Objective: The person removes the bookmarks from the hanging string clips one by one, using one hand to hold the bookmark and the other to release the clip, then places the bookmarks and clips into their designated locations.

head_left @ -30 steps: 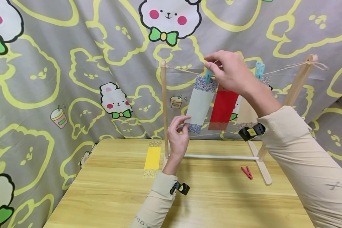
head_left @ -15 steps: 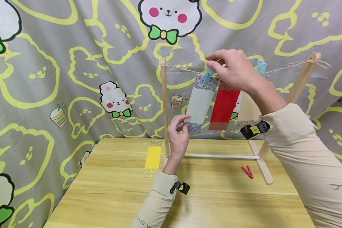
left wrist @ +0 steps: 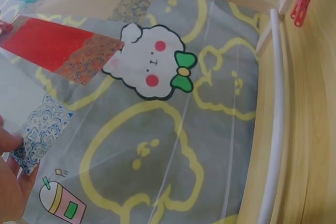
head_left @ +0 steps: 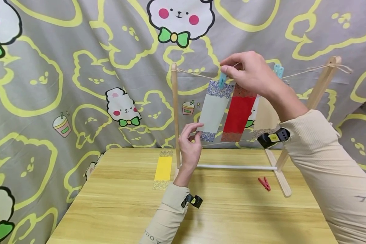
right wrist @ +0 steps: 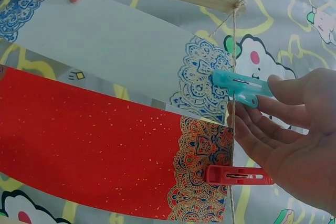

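My right hand pinches a light blue clothespin between thumb and finger at the twine. The clothespin sits over the patterned top edge of a pale paper strip hanging from the line. Lower down, my left hand pinches that strip's blue-patterned bottom end, thumb in front. Beside it hangs a red strip, clipped by a red clothespin that my right hand hides in the head view. A beige strip hangs farther right, near another light blue clothespin.
A wooden post at left and a thicker post at right carry the twine. A white rod joins them low down. On the table lie a yellow strip and a red clothespin.
My right hand has shifted very slightly, still at the light blue clothespin. The red strip's lower end has swung a little to the left. My left hand stays nearly in place.
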A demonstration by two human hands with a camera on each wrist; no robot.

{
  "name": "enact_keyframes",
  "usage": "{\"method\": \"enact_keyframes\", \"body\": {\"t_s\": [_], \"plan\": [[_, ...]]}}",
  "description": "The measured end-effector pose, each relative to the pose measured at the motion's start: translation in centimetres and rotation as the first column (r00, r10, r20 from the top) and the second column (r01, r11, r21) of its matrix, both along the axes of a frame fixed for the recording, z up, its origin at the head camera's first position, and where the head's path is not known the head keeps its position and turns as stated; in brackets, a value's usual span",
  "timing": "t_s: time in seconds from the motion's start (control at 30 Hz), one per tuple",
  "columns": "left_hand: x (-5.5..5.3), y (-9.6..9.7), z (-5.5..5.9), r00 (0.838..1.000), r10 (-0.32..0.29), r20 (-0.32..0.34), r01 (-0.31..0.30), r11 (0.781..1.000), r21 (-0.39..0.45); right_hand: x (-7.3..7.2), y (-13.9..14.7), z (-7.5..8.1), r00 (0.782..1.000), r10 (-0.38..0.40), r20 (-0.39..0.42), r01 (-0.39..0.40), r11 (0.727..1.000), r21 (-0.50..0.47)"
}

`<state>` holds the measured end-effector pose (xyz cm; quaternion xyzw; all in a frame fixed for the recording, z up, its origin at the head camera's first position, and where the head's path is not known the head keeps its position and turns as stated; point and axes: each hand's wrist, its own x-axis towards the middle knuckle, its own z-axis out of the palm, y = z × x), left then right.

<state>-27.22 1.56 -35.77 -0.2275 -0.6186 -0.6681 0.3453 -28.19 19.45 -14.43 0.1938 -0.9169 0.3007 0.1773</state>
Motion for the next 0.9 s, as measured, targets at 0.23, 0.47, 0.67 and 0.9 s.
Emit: {"method": "enact_keyframes", "body": {"t_s": [0.23,0.47,0.67,0.9], "plan": [[0.0,-0.1,-0.1,1.000,0.004,-0.012,-0.004,1.000,0.002,0.0,-0.2,0.0,1.000,-0.019,-0.003,0.019,0.999,-0.025],[-0.1,-0.3,-0.1,1.000,0.013,-0.013,-0.013,1.000,-0.006,-0.3,-0.5,-0.2,0.993,-0.096,-0.073,0.089,0.992,-0.086],[-1.3,-0.2,-1.3,1.000,0.019,-0.005,-0.019,1.000,-0.010,-0.3,-0.6,-0.3,0.974,-0.133,-0.183,0.103,0.981,-0.163],[-2.5,-0.5,-2.8,0.999,0.025,0.030,-0.025,0.999,-0.023,-0.5,-0.6,-0.4,0.943,-0.159,-0.294,0.086,0.966,-0.244]]}}
